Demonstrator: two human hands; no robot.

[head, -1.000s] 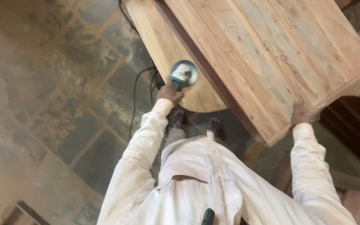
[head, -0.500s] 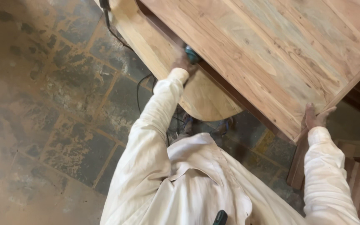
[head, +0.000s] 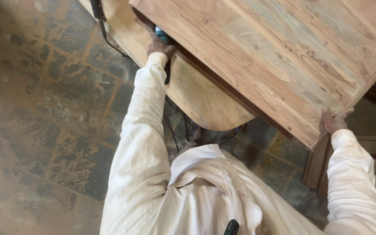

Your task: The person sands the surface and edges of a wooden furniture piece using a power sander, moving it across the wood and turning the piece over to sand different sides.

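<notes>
Left hand (head: 159,45) reaches under the near edge of the wooden tabletop (head: 275,56), fingers wrapped around a teal-bodied power tool (head: 163,36). Only a small part of the tool shows; the rest is hidden beneath the tabletop's overhang, so its head cannot be made out. A black cord (head: 101,21) runs off from that spot toward the top left, across the lower board.

Right hand (head: 334,121) sits at the tabletop's near right corner, fingers curled up against the edge and gripping it; thumb side faces the camera.

The tabletop is pale, unfinished wood of joined planks, with streaky grain, greenish-grey patches and small dark knots. A darker frame line shows under its rim.

Below it lies a curved wooden panel (head: 196,95) with a rounded end, same light tone, just under the left forearm.

Both sleeves are cream cloth. The stone floor (head: 53,130) is dusty, brown and mottled.
</notes>
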